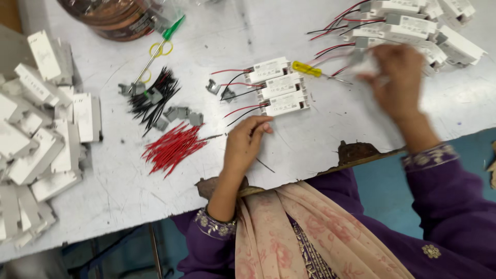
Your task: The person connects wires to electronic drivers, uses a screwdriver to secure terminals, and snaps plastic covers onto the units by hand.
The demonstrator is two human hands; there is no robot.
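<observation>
Purple sleeves frame the near edge of the white table (310, 139). At far left a heap of white casings (41, 134) is piled. Red wires (173, 147) are fanned at the left hand's (245, 142) nine o'clock, black wires (155, 98) above them. That hand is laid loosely curled, fingertips touching the table, nothing gripped. Three white drivers (279, 88) are stacked at its one o'clock, just beside it, long axes running three to nine, leads trailing left. A yellow screwdriver (310, 69) is seen beyond. The right hand (398, 77) is blurred, raised near the finished pile (423, 26) at its twelve o'clock; its grip cannot be told.
</observation>
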